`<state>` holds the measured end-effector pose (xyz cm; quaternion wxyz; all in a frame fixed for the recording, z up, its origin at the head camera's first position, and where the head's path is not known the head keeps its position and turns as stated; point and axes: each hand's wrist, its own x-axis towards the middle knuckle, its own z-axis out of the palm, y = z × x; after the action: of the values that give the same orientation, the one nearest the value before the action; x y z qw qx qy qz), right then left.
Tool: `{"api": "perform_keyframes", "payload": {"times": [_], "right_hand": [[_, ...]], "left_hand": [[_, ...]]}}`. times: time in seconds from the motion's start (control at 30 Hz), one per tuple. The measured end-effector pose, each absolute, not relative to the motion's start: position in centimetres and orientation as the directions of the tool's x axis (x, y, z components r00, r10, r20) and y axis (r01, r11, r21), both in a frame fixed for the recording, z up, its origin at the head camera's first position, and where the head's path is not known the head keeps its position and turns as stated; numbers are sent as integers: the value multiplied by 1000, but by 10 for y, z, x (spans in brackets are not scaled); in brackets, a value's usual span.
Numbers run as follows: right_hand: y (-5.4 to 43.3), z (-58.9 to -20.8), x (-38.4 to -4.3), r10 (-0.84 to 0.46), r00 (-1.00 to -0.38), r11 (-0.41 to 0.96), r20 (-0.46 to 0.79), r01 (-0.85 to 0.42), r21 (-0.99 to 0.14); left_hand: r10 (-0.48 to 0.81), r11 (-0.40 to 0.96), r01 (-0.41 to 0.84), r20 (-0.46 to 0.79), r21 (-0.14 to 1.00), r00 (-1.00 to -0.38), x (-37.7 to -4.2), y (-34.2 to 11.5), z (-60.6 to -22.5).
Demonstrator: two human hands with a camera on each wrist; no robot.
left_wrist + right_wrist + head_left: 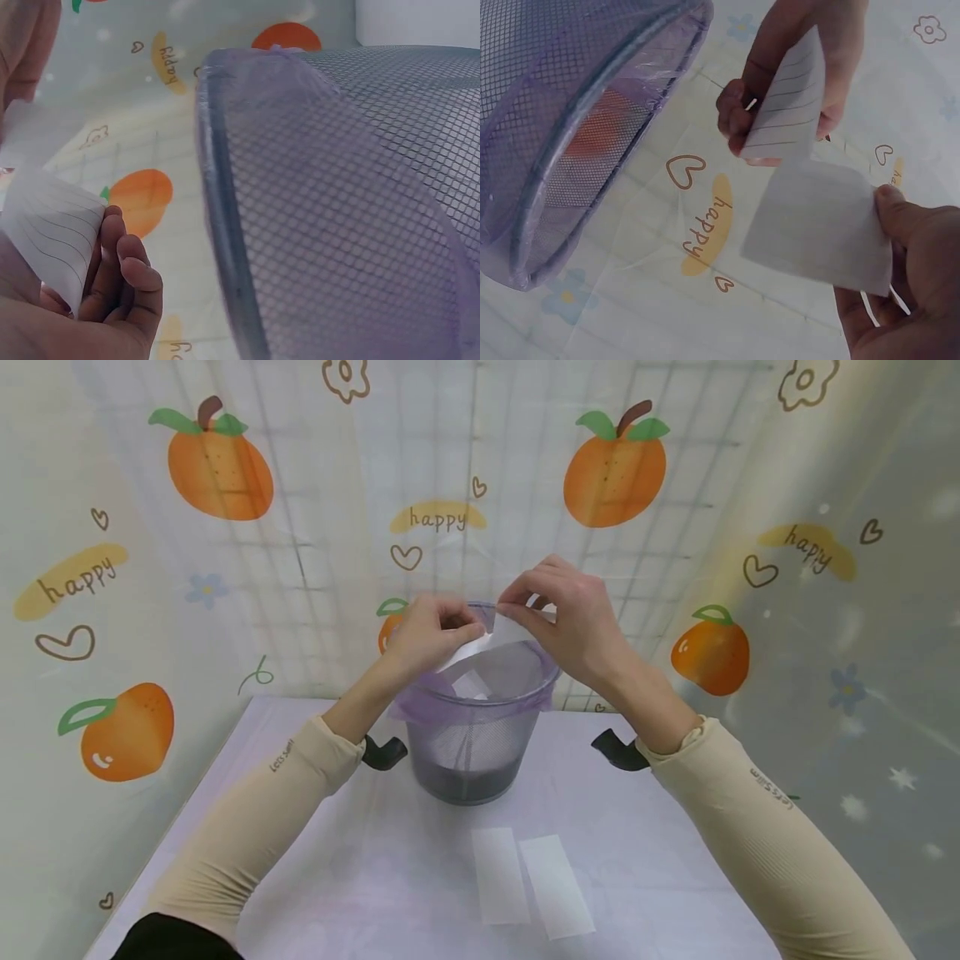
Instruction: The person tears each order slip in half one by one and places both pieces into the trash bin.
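Above a mesh wastebasket (468, 752), both hands hold a sheet of lined white paper (810, 217) that is partly torn across. My left hand (435, 631) pinches the piece with ruled lines facing the right wrist camera. Between thumb and fingers of my right hand (566, 610) is the other piece, its blank side showing there. The two pieces still meet at a narrow strip in the right wrist view. A thin purple bag (420, 706) lines the basket and folds over its rim. Inside the basket, a white paper piece (471, 685) shows through the opening.
Two white paper strips (501, 877) lie side by side on the pale table (337, 877), in front of the basket. Behind the table hangs a curtain (525, 452) printed with oranges, over a wire grid. Black wrist straps (386, 753) stick out below both sleeves.
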<state>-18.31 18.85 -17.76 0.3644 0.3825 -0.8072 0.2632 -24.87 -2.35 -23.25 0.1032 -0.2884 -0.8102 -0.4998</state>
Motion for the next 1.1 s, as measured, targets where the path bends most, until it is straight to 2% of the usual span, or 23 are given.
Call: {"api": "perform_keyframes", "payload": {"times": [0.27, 0.57, 0.83, 1.1], "right_hand": [[189, -174, -180, -419, -424, 571, 803, -811, -130], [197, -179, -189, -383, -445, 601, 809, -785, -147], [204, -190, -205, -312, -520, 671, 795, -713, -203], [213, -206, -220, -280, -632, 706, 723, -646, -292]], "left_hand": [[296, 454, 532, 442, 715, -847, -260, -29, -244], [198, 461, 500, 464, 733, -863, -265, -35, -248], [148, 410, 522, 510, 748, -847, -263, -34, -246], [151, 325, 562, 545, 761, -825, -264, -36, -245]]}}
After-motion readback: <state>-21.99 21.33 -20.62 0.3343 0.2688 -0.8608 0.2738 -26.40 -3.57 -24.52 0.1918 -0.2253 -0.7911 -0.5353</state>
